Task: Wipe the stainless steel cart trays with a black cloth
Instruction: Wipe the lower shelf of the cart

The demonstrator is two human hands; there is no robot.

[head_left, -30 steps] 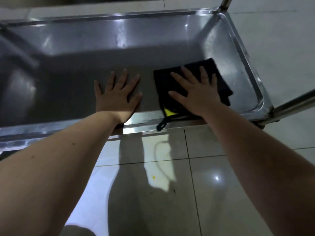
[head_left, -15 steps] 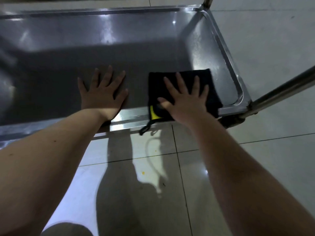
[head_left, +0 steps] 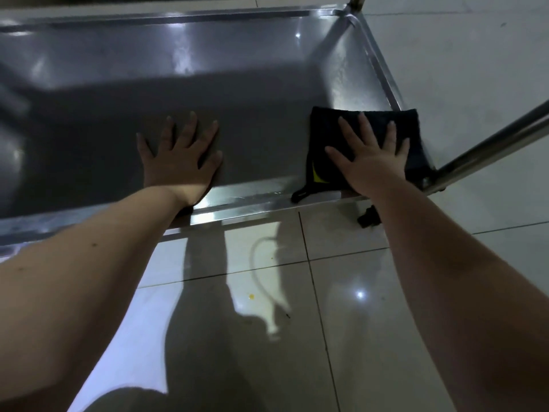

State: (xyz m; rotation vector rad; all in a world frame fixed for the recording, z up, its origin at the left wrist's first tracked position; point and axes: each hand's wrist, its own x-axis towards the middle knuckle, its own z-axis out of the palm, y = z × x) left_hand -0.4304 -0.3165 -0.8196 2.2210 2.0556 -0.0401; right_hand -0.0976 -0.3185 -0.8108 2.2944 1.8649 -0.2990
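Note:
A low stainless steel cart tray (head_left: 252, 43) fills the upper part of the view. A black cloth (head_left: 326, 129) with a yellow patch and a hanging loop lies in the tray's near right corner. My right hand (head_left: 371, 157) presses flat on the cloth with fingers spread and straight. My left hand (head_left: 181, 156) rests flat on the bare tray floor to the left, fingers spread, holding nothing. The two hands are well apart.
A steel cart leg (head_left: 490, 144) slants off the tray's near right corner, with a black caster (head_left: 368, 218) under it. Another post (head_left: 355, 1) stands at the far right corner. Glossy floor tiles (head_left: 341, 322) lie in front of the tray.
My right hand has slid the cloth to the right and toward me, into the tray's near right corner. My left hand has stayed flat on the tray floor.

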